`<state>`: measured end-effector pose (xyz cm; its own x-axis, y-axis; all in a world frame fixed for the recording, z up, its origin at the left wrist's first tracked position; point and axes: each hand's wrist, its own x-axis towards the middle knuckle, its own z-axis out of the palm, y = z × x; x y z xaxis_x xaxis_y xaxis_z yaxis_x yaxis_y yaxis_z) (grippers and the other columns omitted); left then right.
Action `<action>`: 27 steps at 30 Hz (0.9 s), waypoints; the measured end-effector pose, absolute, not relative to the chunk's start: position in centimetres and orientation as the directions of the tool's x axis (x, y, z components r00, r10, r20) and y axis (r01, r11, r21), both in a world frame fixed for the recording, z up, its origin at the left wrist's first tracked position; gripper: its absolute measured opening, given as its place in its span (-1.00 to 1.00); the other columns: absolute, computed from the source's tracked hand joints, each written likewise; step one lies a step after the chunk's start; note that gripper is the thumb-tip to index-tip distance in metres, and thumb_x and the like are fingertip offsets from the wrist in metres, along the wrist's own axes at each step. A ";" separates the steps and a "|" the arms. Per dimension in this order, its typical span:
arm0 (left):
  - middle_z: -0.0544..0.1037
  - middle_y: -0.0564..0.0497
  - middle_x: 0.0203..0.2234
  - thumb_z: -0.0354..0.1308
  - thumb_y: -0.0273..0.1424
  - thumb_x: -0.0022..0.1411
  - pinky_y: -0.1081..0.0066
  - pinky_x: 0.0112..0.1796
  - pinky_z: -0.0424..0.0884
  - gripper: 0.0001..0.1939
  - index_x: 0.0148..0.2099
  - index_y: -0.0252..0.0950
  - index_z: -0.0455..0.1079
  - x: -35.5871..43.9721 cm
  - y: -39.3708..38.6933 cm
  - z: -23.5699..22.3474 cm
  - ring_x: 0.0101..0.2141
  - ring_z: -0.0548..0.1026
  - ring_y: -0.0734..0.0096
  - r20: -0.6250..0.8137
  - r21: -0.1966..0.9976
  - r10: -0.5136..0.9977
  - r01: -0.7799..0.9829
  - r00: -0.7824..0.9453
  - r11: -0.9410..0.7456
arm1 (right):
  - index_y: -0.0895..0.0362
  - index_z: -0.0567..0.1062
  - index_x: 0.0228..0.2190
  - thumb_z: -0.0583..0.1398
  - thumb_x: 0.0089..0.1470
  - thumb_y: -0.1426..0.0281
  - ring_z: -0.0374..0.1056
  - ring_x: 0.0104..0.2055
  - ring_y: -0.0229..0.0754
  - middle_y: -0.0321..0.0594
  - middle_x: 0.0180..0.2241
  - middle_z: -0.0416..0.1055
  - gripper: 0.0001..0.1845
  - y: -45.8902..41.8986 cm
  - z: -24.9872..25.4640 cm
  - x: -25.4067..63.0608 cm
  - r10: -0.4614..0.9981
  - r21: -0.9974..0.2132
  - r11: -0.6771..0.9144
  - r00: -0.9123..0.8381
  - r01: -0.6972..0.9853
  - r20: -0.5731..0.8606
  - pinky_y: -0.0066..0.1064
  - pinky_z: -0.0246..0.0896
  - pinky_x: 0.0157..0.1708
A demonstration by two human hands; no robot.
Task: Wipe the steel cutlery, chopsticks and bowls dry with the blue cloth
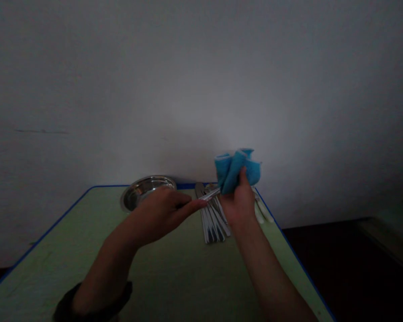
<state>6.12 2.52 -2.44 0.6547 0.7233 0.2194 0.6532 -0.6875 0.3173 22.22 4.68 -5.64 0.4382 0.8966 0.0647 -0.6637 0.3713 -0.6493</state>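
My left hand (169, 208) is closed around the end of a shiny metal utensil handle (211, 194), thumb stretched along it. The utensil's other end disappears into a folded blue cloth (235, 172), so its kind is hidden. Wrapped round that cloth is my right hand (239, 201), its thumb pressed on the front. Below and behind the hands, several metal pieces of cutlery (212, 223) lie fanned out on the table, partly covered by my right hand.
A round stainless steel bowl (129, 197) stands at the table's back left, partly behind my left hand. Right of my right wrist lie light-handled utensils (263, 210). The pale green table (177, 277) has a blue edge and meets a plain wall (188, 89).
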 end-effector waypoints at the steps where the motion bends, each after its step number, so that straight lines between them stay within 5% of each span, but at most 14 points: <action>1: 0.23 0.16 -0.77 -0.16 -0.02 0.27 0.50 -0.61 0.03 -0.43 -0.59 -0.29 0.29 5.9 2.4 -2.3 -0.70 0.24 0.57 0.193 0.323 0.727 0.656 0.659 -0.682 | 0.10 0.45 -0.41 0.09 0.07 0.27 0.41 -0.39 -0.31 -0.34 -0.46 0.50 -0.80 4.9 -5.4 22.9 0.888 -0.597 0.367 0.460 -0.713 -0.003 -0.37 0.37 -0.30; 5: 0.48 0.10 -0.56 -0.02 -0.06 0.23 0.49 -0.53 0.17 -0.64 -0.29 -0.22 0.40 5.9 1.8 -2.4 -0.54 0.43 0.44 0.153 0.285 0.753 0.701 0.641 -0.654 | 0.11 0.33 -0.61 0.06 0.03 0.49 0.27 -0.61 -0.41 -0.47 -0.66 0.35 -0.78 5.0 -4.3 24.7 0.865 -0.493 0.379 0.489 -0.783 -0.112 -0.51 0.33 -0.45; 8: 0.54 0.01 -0.46 -0.12 -0.13 0.30 0.43 -0.49 0.22 -0.65 -0.13 -0.23 0.35 6.8 1.2 -2.6 -0.47 0.48 0.32 0.150 0.150 0.776 0.762 0.613 -0.630 | 0.12 0.26 -0.66 0.02 0.02 0.53 0.16 -0.70 -0.44 -0.49 -0.73 0.24 -0.74 4.8 -3.7 25.1 0.854 -0.500 0.400 0.510 -0.768 -0.100 -0.56 0.25 -0.56; 15: 0.52 -0.07 -0.58 -0.31 -0.18 0.36 0.39 -0.56 0.21 -0.52 -0.24 -0.35 0.35 9.2 0.8 -2.7 -0.55 0.49 0.24 0.157 -0.013 0.757 0.767 0.635 -0.641 | 0.13 0.38 -0.50 0.12 0.01 0.32 0.34 -0.53 -0.37 -0.42 -0.58 0.42 -0.85 3.2 -4.2 21.0 0.872 -0.638 0.273 0.466 -0.720 -0.152 -0.46 0.34 -0.42; 22: 0.37 0.09 -0.72 -0.33 -0.28 0.38 0.48 -0.57 0.17 -0.46 -0.56 -0.30 0.25 8.8 1.0 -2.0 -0.67 0.34 0.52 0.125 0.322 0.714 0.653 0.688 -0.686 | 0.14 0.44 -0.35 0.15 -0.02 0.16 0.37 -0.45 -0.35 -0.36 -0.44 0.47 -0.70 2.5 -4.6 19.4 0.930 -0.696 0.189 0.354 -0.693 -0.100 -0.48 0.32 -0.39; 27: 0.33 0.13 -0.73 -0.34 -0.20 0.37 0.50 -0.60 0.16 -0.45 -0.58 -0.28 0.20 8.4 0.2 -1.7 -0.69 0.28 0.56 0.060 0.454 0.690 0.596 0.721 -0.662 | 0.10 0.41 -0.44 0.11 0.04 0.33 0.37 -0.49 -0.38 -0.44 -0.53 0.44 -0.87 3.7 -3.8 22.0 0.899 -0.546 0.304 0.425 -0.781 -0.108 -0.45 0.35 -0.33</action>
<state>8.43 0.24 -1.74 0.7210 0.6904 0.0602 0.5963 -0.6623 0.4536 21.99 3.71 -3.85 0.4252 0.8986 -0.1083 -0.7809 0.3038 -0.5458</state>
